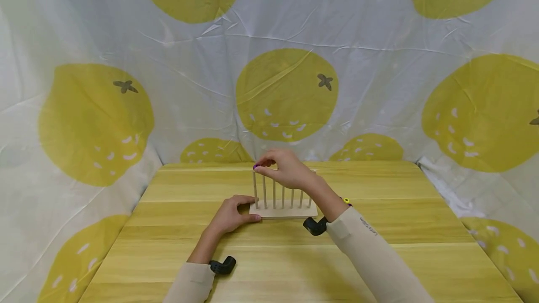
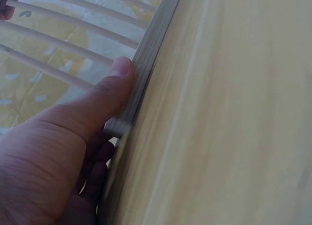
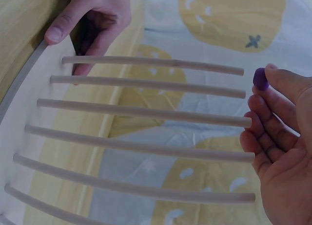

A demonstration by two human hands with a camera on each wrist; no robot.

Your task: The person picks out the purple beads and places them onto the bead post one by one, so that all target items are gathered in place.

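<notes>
A pale wooden peg stand (image 1: 286,213) with a row of several upright pegs stands on the table. My left hand (image 1: 230,215) grips the left end of its base, thumb along the near edge and fingers behind; the left wrist view shows the thumb (image 2: 114,84) against the base edge. My right hand (image 1: 288,169) pinches a small purple bead (image 3: 261,79) between thumb and fingers. The bead is just beyond the tip of the leftmost peg (image 3: 156,63), with a small gap between them in the right wrist view. No bead is visible on the peg shafts in view.
The stand sits toward the far part of a wood-grain table (image 1: 189,191). Behind the table hangs a white cloth (image 1: 193,92) with large yellow fruit prints. A black wrist camera (image 1: 223,265) sits on the left wrist, another (image 1: 315,226) on the right.
</notes>
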